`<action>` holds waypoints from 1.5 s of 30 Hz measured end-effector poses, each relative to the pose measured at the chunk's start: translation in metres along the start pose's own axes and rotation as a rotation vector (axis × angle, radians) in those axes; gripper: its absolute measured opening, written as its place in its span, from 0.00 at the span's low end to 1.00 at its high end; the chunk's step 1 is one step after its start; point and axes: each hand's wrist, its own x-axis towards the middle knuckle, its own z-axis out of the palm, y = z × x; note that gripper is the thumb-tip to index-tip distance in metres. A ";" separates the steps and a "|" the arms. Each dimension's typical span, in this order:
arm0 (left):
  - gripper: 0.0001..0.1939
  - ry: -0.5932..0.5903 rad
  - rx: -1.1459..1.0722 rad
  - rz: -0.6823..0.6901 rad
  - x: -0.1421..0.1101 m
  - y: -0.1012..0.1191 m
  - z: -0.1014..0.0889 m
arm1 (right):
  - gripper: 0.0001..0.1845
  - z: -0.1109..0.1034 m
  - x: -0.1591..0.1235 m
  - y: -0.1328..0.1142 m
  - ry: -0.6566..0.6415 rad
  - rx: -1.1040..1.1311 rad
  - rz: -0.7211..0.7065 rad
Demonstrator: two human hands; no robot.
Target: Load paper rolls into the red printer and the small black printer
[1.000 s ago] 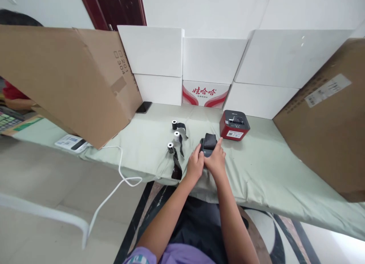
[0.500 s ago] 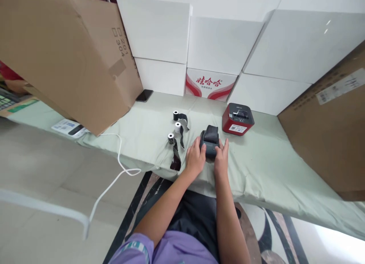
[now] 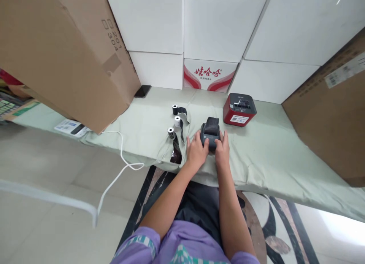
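Observation:
A small dark grey portable receipt printer (image 3: 210, 139) sits on the green cloth in front of me, a strip of black paper (image 3: 211, 126) coming out of its top. My left hand (image 3: 197, 150) grips its left side, thumb on the front. On the right side my right hand (image 3: 222, 148) holds it, with the thumb at the front corner. Left of the printer stand three paper rolls: a black one (image 3: 175, 109), a white-topped one (image 3: 177, 121) and a dark one (image 3: 171, 133), each with a dark strip unrolled. Behind to the right is a red and black printer (image 3: 239, 109).
Cardboard boxes stand at the left (image 3: 71, 62) and right (image 3: 330, 127). White boxes (image 3: 211, 28) line the back. A black phone (image 3: 143, 91) lies near the left box. A white cable (image 3: 123, 169) hangs over the front edge of the green tablecloth (image 3: 270, 150).
The view has tilted down. My right hand has shifted from the printer's front to its right side, uncovering more of the printer; my left hand stays on the left side.

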 end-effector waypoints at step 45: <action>0.24 0.047 0.038 0.003 0.003 -0.004 0.002 | 0.45 0.007 -0.001 0.005 0.108 0.008 -0.059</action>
